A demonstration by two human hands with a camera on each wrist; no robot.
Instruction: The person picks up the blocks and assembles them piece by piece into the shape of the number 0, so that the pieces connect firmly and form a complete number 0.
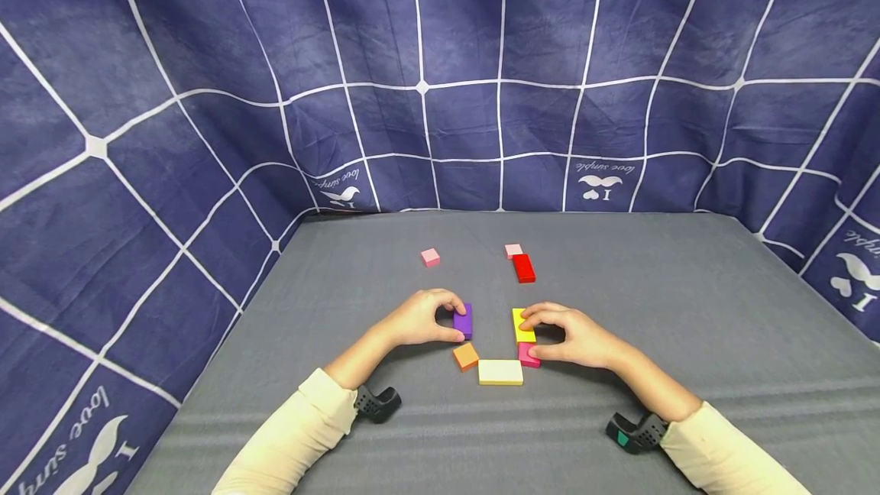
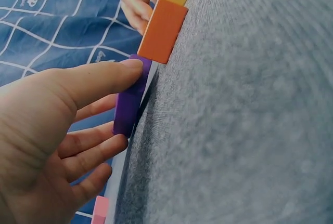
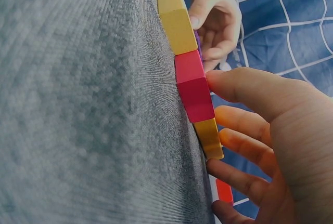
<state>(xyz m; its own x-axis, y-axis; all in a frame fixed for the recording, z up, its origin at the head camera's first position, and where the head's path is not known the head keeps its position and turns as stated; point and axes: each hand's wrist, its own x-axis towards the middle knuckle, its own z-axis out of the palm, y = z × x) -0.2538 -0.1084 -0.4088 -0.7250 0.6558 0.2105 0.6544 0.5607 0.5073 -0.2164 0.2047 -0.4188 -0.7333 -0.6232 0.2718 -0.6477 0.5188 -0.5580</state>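
Note:
My left hand (image 1: 428,318) grips a purple block (image 1: 464,322), thumb at its near end and a fingertip at its far end. An orange block (image 1: 466,357) lies just nearer than the purple one. My right hand (image 1: 574,334) has fingers on a bright yellow block (image 1: 524,331), while its thumb touches the magenta block (image 1: 528,355) adjoining it. In the right wrist view the magenta block (image 3: 195,89) stands between the pale yellow block (image 3: 178,18) and the bright yellow block (image 3: 209,138). Nearest me lies the pale yellow block (image 1: 500,372), beside the magenta one.
Farther back on the grey cloth-covered table (image 1: 371,250) lie a red block (image 1: 524,268) and a small pink block (image 1: 513,250) near its far end. Another pink block (image 1: 430,257) lies to their left. A blue checked curtain (image 1: 461,121) hangs behind the table.

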